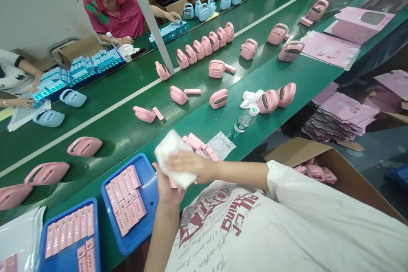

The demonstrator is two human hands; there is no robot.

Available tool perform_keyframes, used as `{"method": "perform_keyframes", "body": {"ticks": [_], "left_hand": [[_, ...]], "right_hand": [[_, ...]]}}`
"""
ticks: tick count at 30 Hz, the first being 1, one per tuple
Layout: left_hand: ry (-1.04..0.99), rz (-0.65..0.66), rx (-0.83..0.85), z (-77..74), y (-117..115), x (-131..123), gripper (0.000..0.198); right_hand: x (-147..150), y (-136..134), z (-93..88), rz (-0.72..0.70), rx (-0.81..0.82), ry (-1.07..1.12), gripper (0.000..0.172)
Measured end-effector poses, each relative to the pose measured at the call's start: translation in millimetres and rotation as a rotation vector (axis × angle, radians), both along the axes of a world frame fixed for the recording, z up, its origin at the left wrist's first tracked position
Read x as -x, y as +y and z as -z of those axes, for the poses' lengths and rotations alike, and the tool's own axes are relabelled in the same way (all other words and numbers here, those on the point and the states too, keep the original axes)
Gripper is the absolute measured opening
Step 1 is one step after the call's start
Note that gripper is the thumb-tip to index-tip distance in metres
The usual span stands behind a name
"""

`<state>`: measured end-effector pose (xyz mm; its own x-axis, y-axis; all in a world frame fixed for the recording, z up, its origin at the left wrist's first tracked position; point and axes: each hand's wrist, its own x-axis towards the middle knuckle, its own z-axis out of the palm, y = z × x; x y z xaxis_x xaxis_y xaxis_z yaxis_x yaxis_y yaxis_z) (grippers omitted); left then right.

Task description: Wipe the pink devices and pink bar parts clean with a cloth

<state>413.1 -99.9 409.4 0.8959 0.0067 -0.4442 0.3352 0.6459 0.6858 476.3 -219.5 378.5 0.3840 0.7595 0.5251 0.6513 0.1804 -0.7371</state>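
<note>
My right hand (pixel 191 165) is closed on a folded white cloth (pixel 168 146) and presses it down over my left hand (pixel 167 189). Under the cloth, my left hand grips a pink piece (pixel 173 183); only a sliver of it shows, so its kind is hidden. Just beyond my hands lies a small pile of pink bar-shaped pieces (pixel 204 149), beside a crumpled clear sheet (pixel 222 145). To the left stands a blue tray (pixel 149 182) with rows of similar pink bars (pixel 126 195).
A second blue tray (pixel 65 255) holds more pink bars. Pink handled cases (pixel 216 69) sit along the green conveyor (pixel 127 136). A water bottle (pixel 245 121) stands near the edge. An open carton (pixel 299 146) is at the right. Co-workers (pixel 117 15) sit opposite.
</note>
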Motion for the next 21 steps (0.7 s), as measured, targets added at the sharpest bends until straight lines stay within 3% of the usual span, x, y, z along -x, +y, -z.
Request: {"method": "perform_keyframes", "body": {"ticks": [3, 6, 9, 11, 13, 17, 21], "left_hand": [[-0.063, 0.052, 0.009, -4.6, -3, 1, 0.059], [-0.12, 0.115, -0.099, -2.3, -4, 2, 0.051], [-0.072, 0.109, -0.509, 13.4, 3, 1, 0.048], [0.003, 0.047, -0.881, 30.5, 14, -2, 0.047], [0.087, 0.0, -1.125, 50.6, 30, -8, 0.045], [0.332, 0.066, -1.285, 92.2, 65, -23, 0.039], [0.482, 0.165, -1.375, 124.5, 83, -29, 0.036]], "right_hand": [[1, 3, 4.6, 0.235, -0.103, 0.618, 0.062], [11, 10, 10.7, 0.169, -0.111, 1.054, 0.063], [19, 16, 15.7, 0.222, -0.197, 1.354, 0.063], [17, 16, 17.3, 0.263, -0.296, 1.475, 0.059], [11, 13, 18.8, 0.279, -0.351, 1.544, 0.057], [0, 5, 27.7, 0.377, -0.309, 1.618, 0.052], [-4, 6, 41.4, 0.502, -0.278, 1.699, 0.033]]}}
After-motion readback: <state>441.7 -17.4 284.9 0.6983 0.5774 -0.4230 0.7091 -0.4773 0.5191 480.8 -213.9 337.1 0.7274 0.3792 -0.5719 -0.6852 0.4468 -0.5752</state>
